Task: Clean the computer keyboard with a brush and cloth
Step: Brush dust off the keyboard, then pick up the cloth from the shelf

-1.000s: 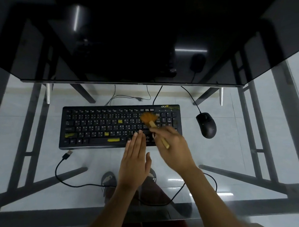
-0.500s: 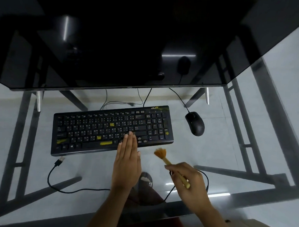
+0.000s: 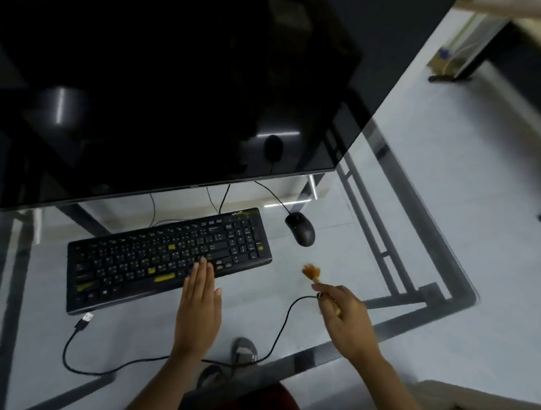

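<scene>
A black keyboard point(image 3: 155, 258) with a few yellow keys lies on the glass desk, below the dark monitor. My left hand point(image 3: 199, 307) lies flat, fingers together, with its fingertips resting on the keyboard's front edge near the right side. My right hand point(image 3: 343, 322) holds a small brush point(image 3: 312, 273) with orange bristles and a wooden handle, off the keyboard to its right, bristles pointing up and away over the glass. No cloth is in view.
A black mouse point(image 3: 301, 228) sits right of the keyboard. A loose black USB cable point(image 3: 84, 320) loops across the glass near the front. The large dark monitor point(image 3: 175, 92) overhangs the back. The glass desk's right corner point(image 3: 463, 294) is close.
My right hand has carried the brush off the keyboard's right end, down and to the right over the glass. The left hand stays on the keyboard. The view has swung right.
</scene>
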